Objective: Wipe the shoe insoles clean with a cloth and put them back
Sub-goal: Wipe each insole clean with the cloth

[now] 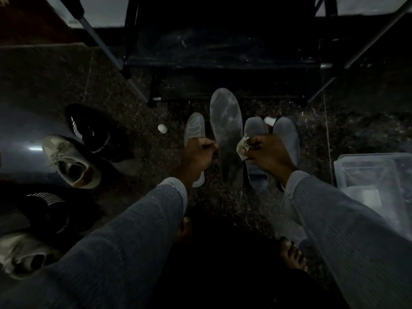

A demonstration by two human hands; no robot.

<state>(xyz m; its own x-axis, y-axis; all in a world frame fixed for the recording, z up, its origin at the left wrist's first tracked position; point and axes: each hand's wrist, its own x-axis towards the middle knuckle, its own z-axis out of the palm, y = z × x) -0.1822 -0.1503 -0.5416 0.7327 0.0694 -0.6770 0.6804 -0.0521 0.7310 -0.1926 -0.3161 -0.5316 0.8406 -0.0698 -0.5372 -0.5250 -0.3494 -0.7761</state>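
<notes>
At the centre of the dim frame, the left hand [198,156] grips a long grey insole [226,128] upright while the right hand [265,152] pinches a crumpled cloth [243,147] against its edge.

**Around the Work Spot**

A dark metal rack [223,52] stands ahead on the speckled floor [356,130]. A clear plastic bin [367,175] sits to the right. Two small white caps [162,128] [269,120] lie on the floor. Bare feet [294,255] show below, in dim light.
</notes>
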